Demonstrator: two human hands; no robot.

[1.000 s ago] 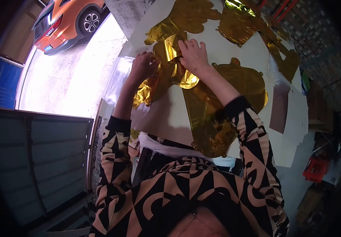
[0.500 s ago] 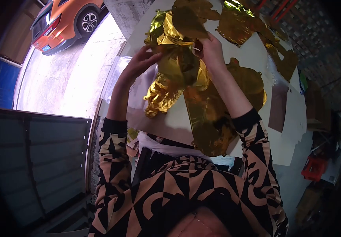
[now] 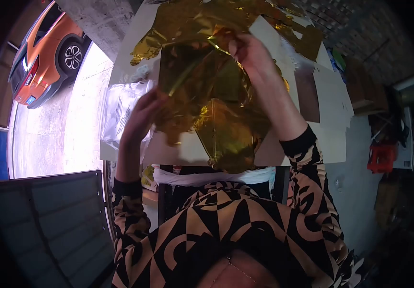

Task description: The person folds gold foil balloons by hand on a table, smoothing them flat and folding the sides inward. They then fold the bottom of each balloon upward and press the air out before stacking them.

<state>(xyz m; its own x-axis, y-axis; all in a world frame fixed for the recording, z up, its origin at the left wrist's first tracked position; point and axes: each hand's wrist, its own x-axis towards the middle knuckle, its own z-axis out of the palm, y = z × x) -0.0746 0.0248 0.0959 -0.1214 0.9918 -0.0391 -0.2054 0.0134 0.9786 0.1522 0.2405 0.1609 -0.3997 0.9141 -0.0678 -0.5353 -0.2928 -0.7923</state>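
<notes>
A flat, shiny gold foil balloon [image 3: 183,67] is stretched between my two hands above the worktable. My right hand [image 3: 252,55] pinches its upper right edge, where the foil folds and catches light. At the left edge, my left hand [image 3: 144,113] is closed on the foil; it is slightly blurred and its fingertips are partly hidden. Beneath and nearer to me lies another gold foil piece [image 3: 231,137], reaching the table's front edge. More gold foil [image 3: 147,45] is spread across the far side.
The white-topped table [image 3: 187,151] carries clear plastic bags [image 3: 123,108] at its left and a brown sheet [image 3: 306,96] at its right. A red stool [image 3: 382,158] stands off to the right. A dark metal gate [image 3: 63,221] and an orange car [image 3: 48,57] are at the left.
The crumpled foil between my hands is now spread wide and flat. My right hand stays high, while my left hand has moved down and left. The view has shifted.
</notes>
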